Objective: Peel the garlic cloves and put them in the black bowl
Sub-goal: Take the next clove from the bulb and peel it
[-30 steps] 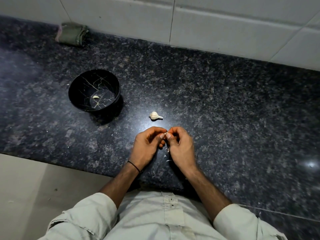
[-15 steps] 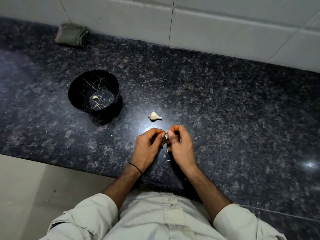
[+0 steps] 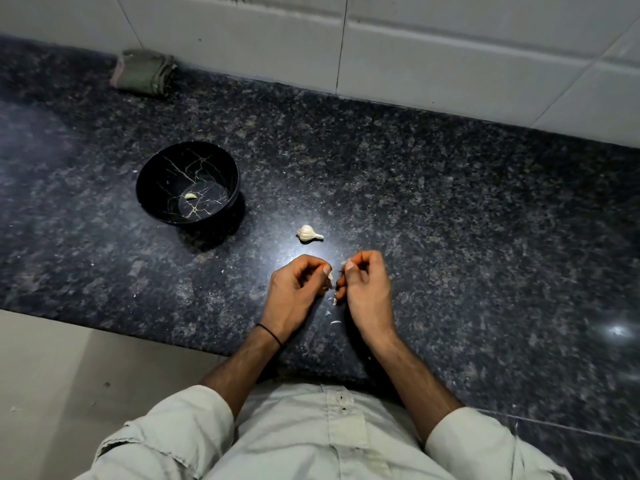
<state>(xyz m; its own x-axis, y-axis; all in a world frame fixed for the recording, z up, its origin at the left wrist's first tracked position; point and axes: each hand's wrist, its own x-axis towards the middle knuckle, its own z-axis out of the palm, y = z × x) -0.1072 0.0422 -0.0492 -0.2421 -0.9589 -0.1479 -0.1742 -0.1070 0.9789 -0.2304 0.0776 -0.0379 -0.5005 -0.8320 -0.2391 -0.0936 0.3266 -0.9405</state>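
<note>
My left hand [image 3: 298, 289] pinches a small pale garlic clove [image 3: 330, 274] between thumb and fingers, low over the dark granite counter. A short gap to its right, my right hand [image 3: 367, 289] pinches a thin strip of garlic skin [image 3: 343, 263] at its fingertips. A small garlic bulb [image 3: 308, 233] lies on the counter just beyond my hands. The black bowl [image 3: 152, 174] with gold veins stands further left and holds one peeled clove [image 3: 190, 196].
Bits of white skin [image 3: 335, 322] lie on the granite counter [image 3: 450, 220] under my hands. A folded green cloth [image 3: 143, 72] sits at the back left against the tiled wall. The counter's front edge runs just behind my wrists.
My hands, joined at the fingertips earlier, have drawn slightly apart. The right one has pulled a piece of skin away from the clove.
</note>
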